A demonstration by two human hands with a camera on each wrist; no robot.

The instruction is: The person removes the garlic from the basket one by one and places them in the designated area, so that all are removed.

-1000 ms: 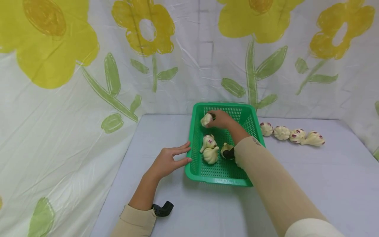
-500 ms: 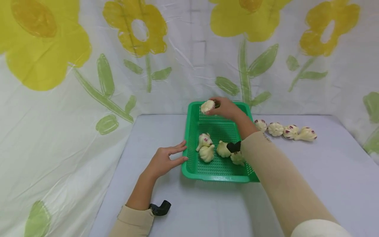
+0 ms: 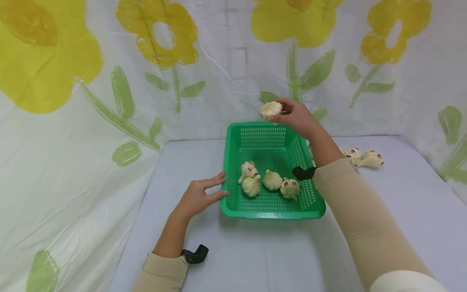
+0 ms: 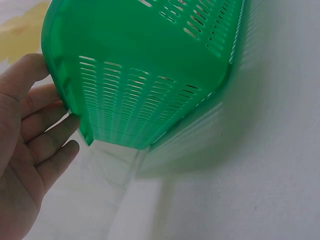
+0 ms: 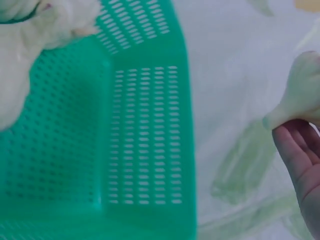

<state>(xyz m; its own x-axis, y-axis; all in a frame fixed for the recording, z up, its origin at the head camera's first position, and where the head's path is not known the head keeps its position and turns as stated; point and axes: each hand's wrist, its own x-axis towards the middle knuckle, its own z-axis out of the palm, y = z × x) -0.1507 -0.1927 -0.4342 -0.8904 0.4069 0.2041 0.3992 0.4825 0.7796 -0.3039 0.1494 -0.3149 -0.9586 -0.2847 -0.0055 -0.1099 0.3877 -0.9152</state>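
Note:
Above the far edge of the green plastic basket (image 3: 271, 215), my right hand (image 3: 297, 118) pinches a garlic bulb (image 3: 271, 110). In the right wrist view this garlic bulb (image 5: 300, 92) shows its neck at the fingertips, at the right edge. My left hand (image 3: 197, 196) touches the basket's left rim with its fingers fairly straight. From the left wrist view, the thumb and fingers of the left hand (image 4: 35, 125) lie along the rim of the basket (image 4: 135, 45). Several more garlic bulbs (image 3: 251, 186) lie inside the basket, two at the left and two nearer the right.
On the table to the right of the basket, several garlic bulbs (image 3: 371, 158) stand in a row, partly hidden behind the right forearm. A white cloth with yellow flowers (image 3: 164, 34) hangs behind the white table (image 3: 255, 251).
My right hand has lifted the garlic bulb from inside the basket, up and to the right, past the far rim. The left hand stays at the rim. The head view has shifted slightly.

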